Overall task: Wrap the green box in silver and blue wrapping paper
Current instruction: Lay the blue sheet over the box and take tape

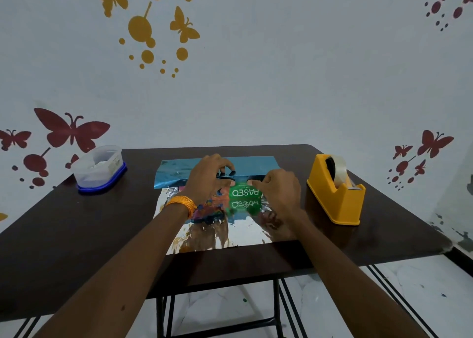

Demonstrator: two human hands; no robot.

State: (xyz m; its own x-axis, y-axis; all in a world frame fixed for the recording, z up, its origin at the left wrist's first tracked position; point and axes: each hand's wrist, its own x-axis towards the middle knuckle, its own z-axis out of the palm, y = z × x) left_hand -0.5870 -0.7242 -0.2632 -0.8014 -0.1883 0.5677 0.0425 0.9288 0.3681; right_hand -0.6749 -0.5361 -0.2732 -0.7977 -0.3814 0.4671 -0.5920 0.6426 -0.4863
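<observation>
A green box [244, 191] with white lettering stands on a shiny silver sheet of wrapping paper [238, 238] in the middle of the dark table [76, 235]; the foil mirrors its near face. The sheet's far part shows blue [174, 175] and is folded up over the top of the box. My left hand [208, 177] grips the box and the blue fold from the left, fingers curled over the top. My right hand [277, 189] holds the right end, thumb on the near face. Most of the box is hidden by my hands.
A yellow tape dispenser [335, 197] with a clear tape roll stands at the right of the table. An upturned clear plastic tub with a blue lid [99, 170] sits at the far left corner. The wall is just behind the table.
</observation>
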